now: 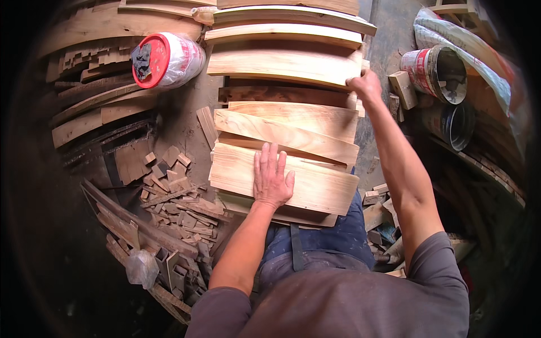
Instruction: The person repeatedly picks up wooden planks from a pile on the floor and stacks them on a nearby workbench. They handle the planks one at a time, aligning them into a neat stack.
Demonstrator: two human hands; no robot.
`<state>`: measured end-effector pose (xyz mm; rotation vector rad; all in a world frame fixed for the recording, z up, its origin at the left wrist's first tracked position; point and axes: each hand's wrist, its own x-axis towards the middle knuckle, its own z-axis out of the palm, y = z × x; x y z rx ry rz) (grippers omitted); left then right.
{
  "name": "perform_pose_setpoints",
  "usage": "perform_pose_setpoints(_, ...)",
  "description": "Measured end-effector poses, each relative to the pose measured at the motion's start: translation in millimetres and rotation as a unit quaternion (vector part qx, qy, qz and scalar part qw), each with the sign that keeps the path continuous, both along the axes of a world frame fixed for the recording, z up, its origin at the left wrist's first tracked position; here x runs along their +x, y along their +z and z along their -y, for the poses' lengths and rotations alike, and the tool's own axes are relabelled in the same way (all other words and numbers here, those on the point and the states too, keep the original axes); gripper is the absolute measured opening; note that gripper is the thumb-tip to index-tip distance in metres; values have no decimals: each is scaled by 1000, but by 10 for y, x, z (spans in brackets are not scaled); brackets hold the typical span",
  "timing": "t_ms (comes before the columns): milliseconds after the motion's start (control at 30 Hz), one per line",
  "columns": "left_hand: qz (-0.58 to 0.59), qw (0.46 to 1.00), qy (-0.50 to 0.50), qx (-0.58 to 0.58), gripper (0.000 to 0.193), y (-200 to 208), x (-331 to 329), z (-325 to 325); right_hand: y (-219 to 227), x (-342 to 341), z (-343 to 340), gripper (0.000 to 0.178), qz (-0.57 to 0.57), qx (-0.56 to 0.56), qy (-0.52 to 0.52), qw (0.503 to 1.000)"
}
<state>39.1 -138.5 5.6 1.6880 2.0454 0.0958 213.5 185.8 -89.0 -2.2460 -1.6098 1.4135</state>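
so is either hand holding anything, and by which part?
Right hand grips the right end of a pale curved wooden board. Left hand lies flat on the nearest pale board, gripping nothing.

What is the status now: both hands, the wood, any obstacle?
Left hand flat, open on nearest curved plank. Right hand gripping far plank's right end. Planks overlap between them; offcuts lie left.
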Motion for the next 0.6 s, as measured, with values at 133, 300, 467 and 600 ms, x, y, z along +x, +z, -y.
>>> perform_pose_setpoints(133,-4,1000,1,-7,64,3,21,5,161,66,386,30,-13,12,35,999)
perform_pose_setpoints(300,-10,1000,-5,-14,64,-4,31,-1,137,55,400,30,-180,-83,-169,966)
perform_pose_setpoints(467,-8,1000,-8,0,65,-11,21,-17,221,-146,404,12,-299,-116,-352,879)
perform_pose_setpoints(600,-14,1000,-4,6,65,20,44,-11,415,-81,697,25,-365,-164,-295,867)
